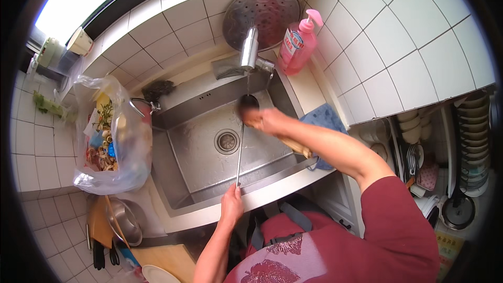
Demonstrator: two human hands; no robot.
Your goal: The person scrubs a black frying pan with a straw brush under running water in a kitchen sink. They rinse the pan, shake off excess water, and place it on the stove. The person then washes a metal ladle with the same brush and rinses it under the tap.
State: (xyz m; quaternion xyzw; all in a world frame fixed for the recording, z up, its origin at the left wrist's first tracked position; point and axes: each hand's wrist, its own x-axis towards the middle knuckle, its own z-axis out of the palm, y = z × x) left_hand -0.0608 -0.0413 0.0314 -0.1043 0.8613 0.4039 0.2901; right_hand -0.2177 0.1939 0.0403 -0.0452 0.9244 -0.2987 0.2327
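My left hand [232, 205] grips the lower end of a long thin metal handle [239, 157] at the sink's front edge. This handle rises to a dark rounded head [248, 103], blurred, below the running faucet [249, 51]; it looks like a ladle. My right hand [272, 121], also blurred, is closed beside that head. Out from under the right wrist comes a tan, brush-like tool [296, 146] with a cord loop at its end. The hand hides its middle. Beneath both hands lies the wet stainless-steel sink [200, 165] with its round drain [227, 142].
A plastic bag of food scraps [133, 145] stands left of the sink. Behind are a dark scrubber [158, 89], a perforated metal disc [259, 15] and a pink soap pump bottle [298, 47]. Right lies a blue cloth [324, 120]; stacked bowls [473, 133] fill a rack.
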